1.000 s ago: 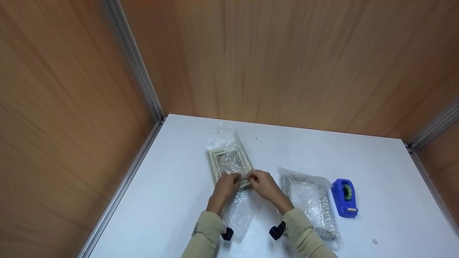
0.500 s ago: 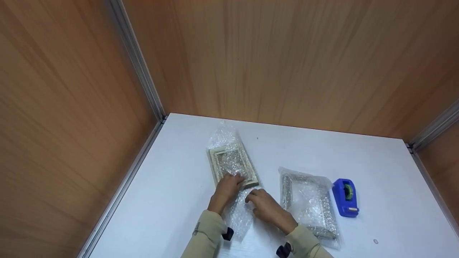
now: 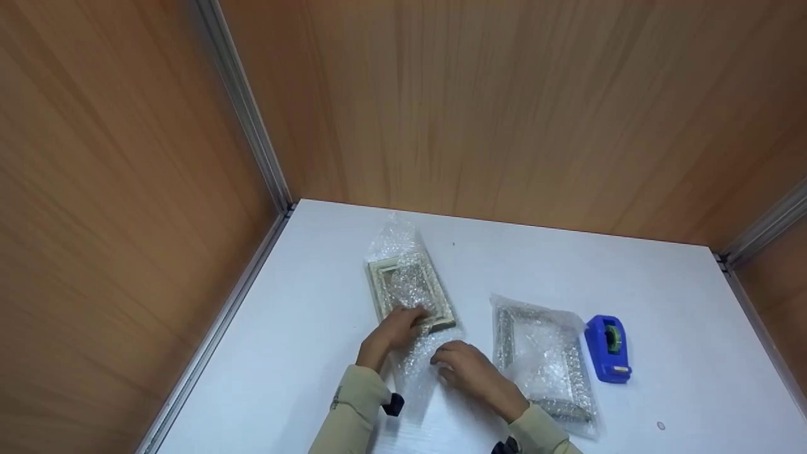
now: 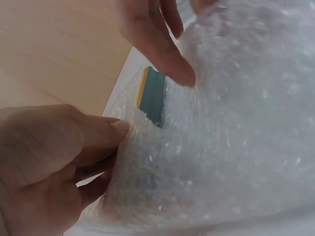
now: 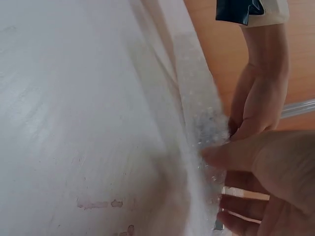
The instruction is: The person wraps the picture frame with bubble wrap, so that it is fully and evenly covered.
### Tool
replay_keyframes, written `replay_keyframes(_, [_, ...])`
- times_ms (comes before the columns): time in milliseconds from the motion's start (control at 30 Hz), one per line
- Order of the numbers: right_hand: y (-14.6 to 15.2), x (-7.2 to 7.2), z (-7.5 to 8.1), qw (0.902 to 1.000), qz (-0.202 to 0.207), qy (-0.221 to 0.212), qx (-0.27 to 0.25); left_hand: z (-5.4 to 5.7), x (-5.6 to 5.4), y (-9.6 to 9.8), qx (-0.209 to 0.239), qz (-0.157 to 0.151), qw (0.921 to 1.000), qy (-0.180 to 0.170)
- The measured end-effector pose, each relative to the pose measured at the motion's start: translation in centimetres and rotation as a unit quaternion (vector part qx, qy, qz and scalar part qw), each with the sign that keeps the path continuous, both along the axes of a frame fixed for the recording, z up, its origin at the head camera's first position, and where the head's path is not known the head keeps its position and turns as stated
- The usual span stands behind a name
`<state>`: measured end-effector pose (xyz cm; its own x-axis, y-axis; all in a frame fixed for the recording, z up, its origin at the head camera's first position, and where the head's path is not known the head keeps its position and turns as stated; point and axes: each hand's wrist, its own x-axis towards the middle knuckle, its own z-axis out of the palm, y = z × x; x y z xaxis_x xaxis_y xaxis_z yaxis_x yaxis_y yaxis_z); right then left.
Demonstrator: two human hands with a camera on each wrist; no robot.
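A pale, ornate picture frame lies tilted on the table, bubble wrap running lengthwise over its middle and past both ends. My left hand is at the frame's near end; in the left wrist view its thumb and fingers hold the edge of the wrap. A teal and gold corner shows beside the wrap there. Nearer to me, my right hand is at the loose near flap. Its thumb and fingers pinch the flap's edge in the right wrist view.
A second frame, wholly covered in bubble wrap, lies right of my right hand. Beside it stands a blue tape dispenser with a green roll. Wood panels border the white table at the back and sides.
My right hand has come away from the frame's near end, down toward me to the loose flap. My left hand stays at the frame, its wrist slightly shifted left. The flap's near end has shifted.
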<state>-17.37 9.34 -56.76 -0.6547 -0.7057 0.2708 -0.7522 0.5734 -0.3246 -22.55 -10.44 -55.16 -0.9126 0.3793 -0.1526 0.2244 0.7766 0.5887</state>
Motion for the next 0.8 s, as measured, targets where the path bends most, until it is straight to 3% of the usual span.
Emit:
replay_keyframes(200, [-0.3, -0.8, 0.7, 0.9974, -0.034, -0.046, -0.043, -0.1, -0.5, -0.9, 0.038, -0.034, 0.9987, -0.001])
replay_keyframes(300, [-0.5, -1.2, 1.3, 0.9932, -0.066, -0.073, -0.061, 0.0, -0.7, -1.2, 0.055, -0.034, 0.9973, -0.034])
replay_keyframes(467, [-1.0, -2.4, 2.2, 0.983, -0.117, -0.102, -0.098, 0.2, -1.1, -1.6, 0.073, 0.011, 0.9905, -0.116])
replay_keyframes(600, [-1.5, -3.3, 2.6, 0.9734, -0.149, -0.128, -0.118, 0.5, -1.6, -1.9, 0.136, 0.036, 0.9751, -0.171])
replay_keyframes(700, [-2.2, -4.0, 2.7, 0.9678, -0.174, -0.133, -0.125, 0.8, -1.9, -2.3, 0.19, 0.053, 0.9572, -0.212])
replay_keyframes(800, [-2.9, -4.7, 2.7, 0.9642, -0.193, -0.125, -0.133, 1.1, -2.1, -2.7, 0.226, 0.091, 0.9378, -0.247])
